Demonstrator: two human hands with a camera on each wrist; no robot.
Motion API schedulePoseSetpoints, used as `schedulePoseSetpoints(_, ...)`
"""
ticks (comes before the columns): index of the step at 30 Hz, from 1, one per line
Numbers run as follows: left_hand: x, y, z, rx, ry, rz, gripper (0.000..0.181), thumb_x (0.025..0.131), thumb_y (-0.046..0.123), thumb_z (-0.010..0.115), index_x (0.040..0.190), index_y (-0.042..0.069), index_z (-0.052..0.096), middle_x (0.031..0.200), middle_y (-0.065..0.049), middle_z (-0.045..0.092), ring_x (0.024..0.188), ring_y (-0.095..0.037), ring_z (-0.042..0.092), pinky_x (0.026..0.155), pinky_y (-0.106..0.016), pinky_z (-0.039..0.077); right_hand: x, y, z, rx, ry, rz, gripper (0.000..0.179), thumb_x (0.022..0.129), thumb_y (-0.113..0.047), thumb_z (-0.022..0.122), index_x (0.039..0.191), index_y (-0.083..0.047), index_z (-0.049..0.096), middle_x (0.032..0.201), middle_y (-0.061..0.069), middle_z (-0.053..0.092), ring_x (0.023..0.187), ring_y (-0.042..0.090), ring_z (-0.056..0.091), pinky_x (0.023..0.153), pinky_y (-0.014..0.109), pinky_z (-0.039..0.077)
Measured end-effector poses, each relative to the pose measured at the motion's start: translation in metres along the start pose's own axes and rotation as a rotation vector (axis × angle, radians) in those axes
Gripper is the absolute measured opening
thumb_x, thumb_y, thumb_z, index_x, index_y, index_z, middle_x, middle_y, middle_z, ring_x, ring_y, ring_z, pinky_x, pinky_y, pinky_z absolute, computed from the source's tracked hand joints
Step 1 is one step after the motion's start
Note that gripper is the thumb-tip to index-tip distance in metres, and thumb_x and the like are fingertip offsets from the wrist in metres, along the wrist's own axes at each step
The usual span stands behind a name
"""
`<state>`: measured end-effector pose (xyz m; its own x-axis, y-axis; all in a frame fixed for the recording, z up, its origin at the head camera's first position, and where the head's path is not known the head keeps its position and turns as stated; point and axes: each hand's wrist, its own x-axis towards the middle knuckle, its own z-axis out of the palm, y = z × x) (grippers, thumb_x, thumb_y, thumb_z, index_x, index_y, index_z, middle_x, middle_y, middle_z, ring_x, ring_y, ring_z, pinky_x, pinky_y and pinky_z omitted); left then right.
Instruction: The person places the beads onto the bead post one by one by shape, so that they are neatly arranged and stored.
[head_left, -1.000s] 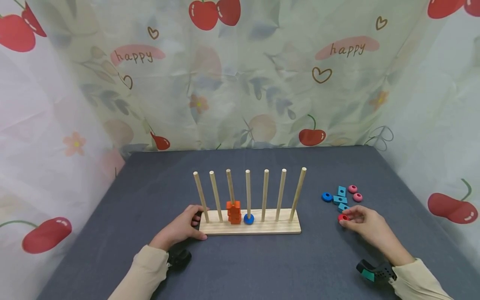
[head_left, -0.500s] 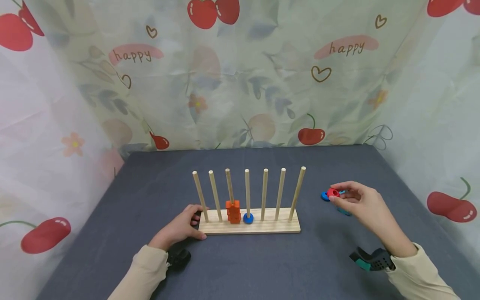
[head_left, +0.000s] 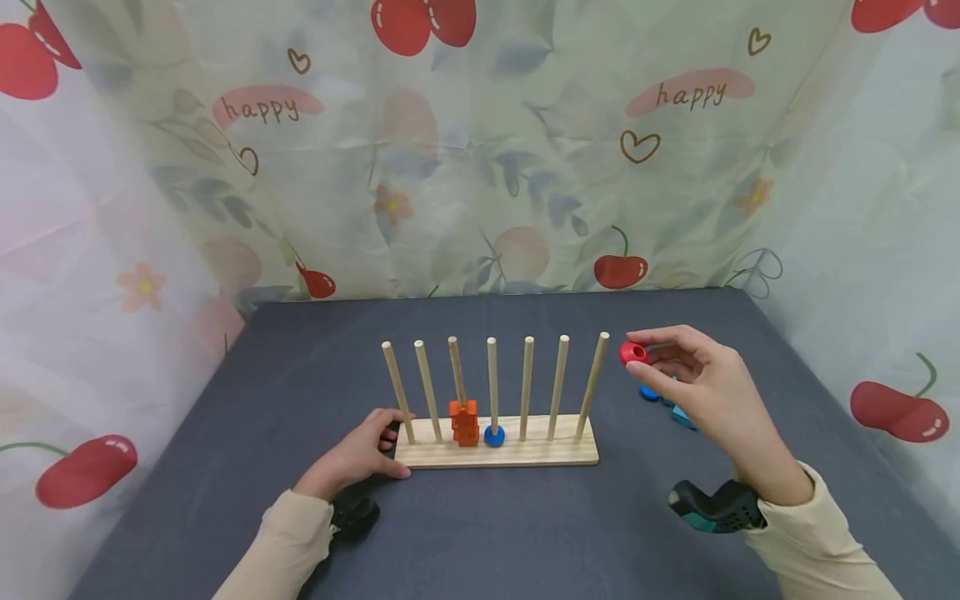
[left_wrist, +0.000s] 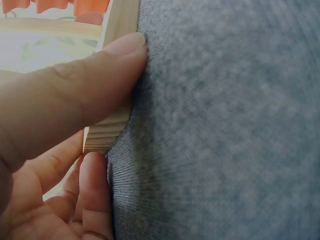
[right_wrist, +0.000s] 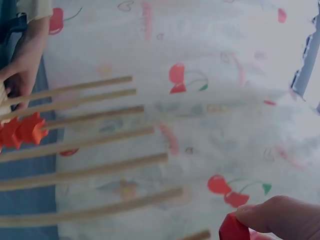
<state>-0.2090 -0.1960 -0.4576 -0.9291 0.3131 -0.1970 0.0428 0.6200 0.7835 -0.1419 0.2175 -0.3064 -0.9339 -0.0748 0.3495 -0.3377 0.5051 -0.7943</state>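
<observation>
My right hand pinches a red bead between thumb and fingertips, raised beside the top of the rightmost peg. The bead's hole faces the head camera. In the right wrist view the thumb presses on the same red bead. My left hand grips the left end of a wooden peg board, thumb along its front edge and fingers curled behind the end. Several upright pegs stand on the board. Stacked orange pieces sit on the third peg from the left; a blue bead is at the foot of the middle one.
Right of the board lie another blue bead and light-blue blocks, partly hidden behind my right hand. A dark grey cloth covers the table. A printed curtain closes off the back and sides.
My right hand has picked the red bead up off the table and carried it up and left toward the rightmost peg. The left hand keeps its grip on the board's end.
</observation>
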Motion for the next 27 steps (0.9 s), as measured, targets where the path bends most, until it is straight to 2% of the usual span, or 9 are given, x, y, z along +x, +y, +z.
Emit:
schedulePoseSetpoints(4,0.0,0.0,0.0,-0.001,-0.001,-0.006,0.076,0.065,0.008,0.089,0.132,0.009,0.052,0.123,-0.012,0.045,0.107,-0.024,0.047,0.091,-0.039,0.042,0.004,-0.017,0.007,0.099,0.031,-0.085,0.033,0.087,-0.009,0.071,0.118,-0.002,0.064,0.105,-0.009,0.067,0.088,0.005,0.067,0.077,0.016,0.052)
schedulePoseSetpoints(10,0.0,0.001,0.0,-0.002,-0.001,-0.011,0.077,0.065,0.009,0.089,0.132,0.009,0.052,0.123,-0.012,0.044,0.107,-0.024,0.047,0.091,-0.039,0.042,0.012,-0.044,0.016,0.244,0.055,-0.186,0.031,0.084,0.004,0.071,0.113,-0.002,0.066,0.109,0.003,0.065,0.093,0.01,0.067,0.084,0.021,0.052)
schedulePoseSetpoints(14,0.0,-0.001,-0.001,-0.006,-0.003,0.001,0.078,0.065,0.008,0.089,0.133,0.008,0.052,0.123,-0.012,0.044,0.107,-0.025,0.046,0.09,-0.038,0.042,0.017,-0.061,0.021,0.349,0.041,-0.274,0.031,0.081,0.009,0.071,0.11,0.0,0.068,0.109,0.01,0.064,0.094,0.015,0.067,0.085,0.026,0.053)
schedulePoseSetpoints(17,-0.001,-0.001,-0.002,-0.011,-0.005,0.01,0.078,0.065,0.008,0.089,0.133,0.007,0.052,0.123,-0.012,0.044,0.107,-0.025,0.046,0.09,-0.037,0.042,0.02,-0.071,0.025,0.372,0.014,-0.314,0.029,0.081,0.009,0.07,0.109,0.001,0.068,0.108,0.009,0.065,0.092,0.017,0.068,0.083,0.028,0.053)
schedulePoseSetpoints(20,-0.001,-0.002,-0.001,-0.015,-0.007,0.011,0.078,0.065,0.008,0.089,0.133,0.008,0.052,0.123,-0.012,0.044,0.107,-0.025,0.045,0.09,-0.037,0.042,0.025,-0.077,0.031,0.348,-0.01,-0.326,0.028,0.082,0.007,0.071,0.109,0.002,0.068,0.105,0.007,0.066,0.089,0.017,0.07,0.082,0.029,0.054)
schedulePoseSetpoints(27,-0.002,0.002,-0.001,-0.018,-0.008,0.013,0.078,0.065,0.007,0.089,0.133,0.006,0.051,0.125,-0.015,0.043,0.108,-0.026,0.046,0.091,-0.04,0.042,0.041,-0.079,0.048,0.31,-0.09,-0.249,0.027,0.082,-0.005,0.076,0.107,-0.004,0.069,0.104,0.004,0.066,0.092,0.015,0.069,0.08,0.03,0.055)
